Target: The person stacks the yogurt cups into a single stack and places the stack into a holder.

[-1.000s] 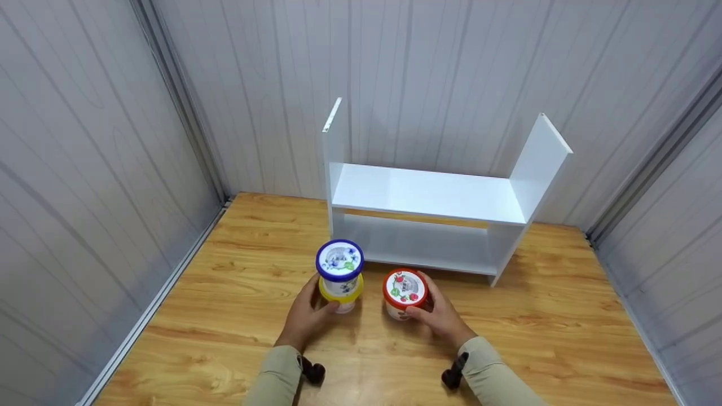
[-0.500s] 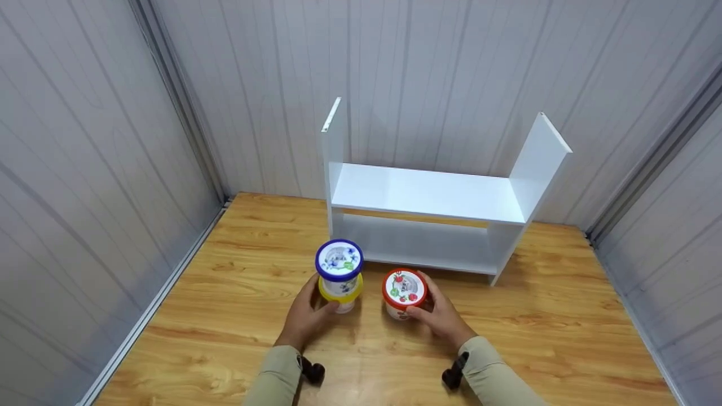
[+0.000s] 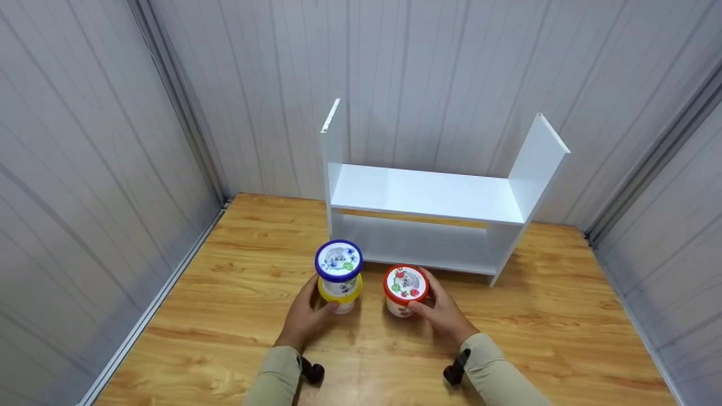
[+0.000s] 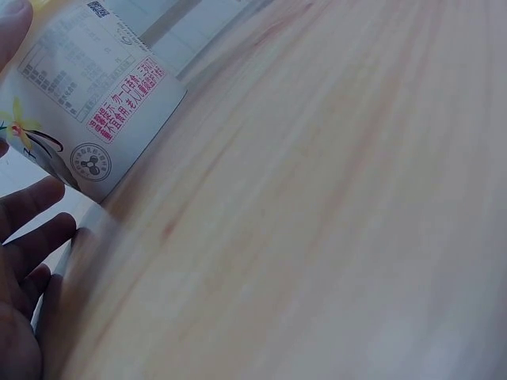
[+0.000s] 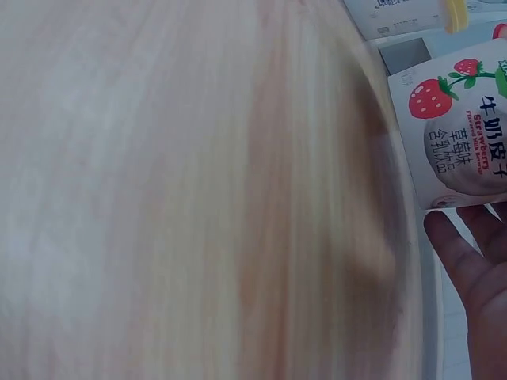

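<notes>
In the head view my left hand (image 3: 306,317) holds a white tub with a yellow rim (image 3: 356,292), thumb in front and fingers round its far left side. On top of it stands a second tub with a blue-rimmed lid (image 3: 339,260) printed with blue flowers. My right hand (image 3: 447,314) grips a strawberry tub with a red-rimmed lid (image 3: 406,283), to the right of the stack. Printed strawberries mark this tub's side (image 5: 459,134) in the right wrist view. The left wrist view shows small print on the yellow-rimmed tub (image 4: 95,95); below it, some fingers (image 4: 36,233) are spread.
Just behind the tubs stands a white two-tier shelf (image 3: 428,193) with tall side panels. The wood-grain table (image 3: 225,316) runs up to pale panelled walls (image 3: 271,101) at the back and both sides. A black wrist camera (image 3: 456,369) sits on each cuff.
My right hand and the red-lidded tub have shifted slightly forward, away from me. My left hand and the two stacked tubs stay where they were.
</notes>
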